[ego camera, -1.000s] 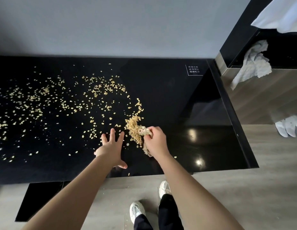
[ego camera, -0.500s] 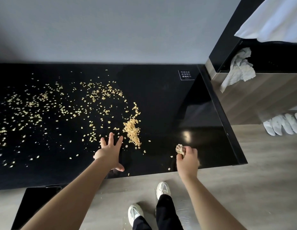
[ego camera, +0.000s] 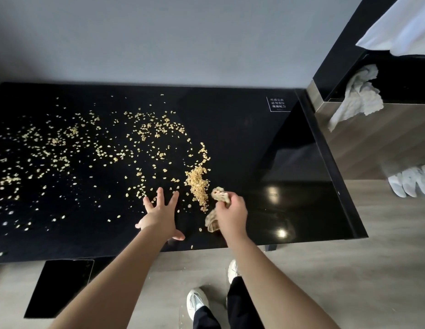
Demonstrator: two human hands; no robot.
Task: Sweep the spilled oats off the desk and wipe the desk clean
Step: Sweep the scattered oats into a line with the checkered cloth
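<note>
Desk (ego camera: 254, 143) under your hands was glossy black, with white glare spots just right of your right hand (ego camera: 230, 217). Oats (ego camera: 145, 132) were pale gold, a loose speckle left of and beyond your left hand (ego camera: 159, 217). The heap (ego camera: 197, 184) just beyond-left of your right hand was denser tan. Cloth (ego camera: 217, 210) in your right hand was mottled beige. Label (ego camera: 278, 104), far beyond your right hand, had white print on black. Wall (ego camera: 159, 39) was pale grey. Floor (ego camera: 325, 281) was grey wood grain. Cabinet (ego camera: 372, 143), well right of your right hand, was brown wood grain, the rag (ego camera: 358, 98) on it off-white. Your shoes (ego camera: 196, 302) were white-grey and your trousers (ego camera: 242, 302) black.
</note>
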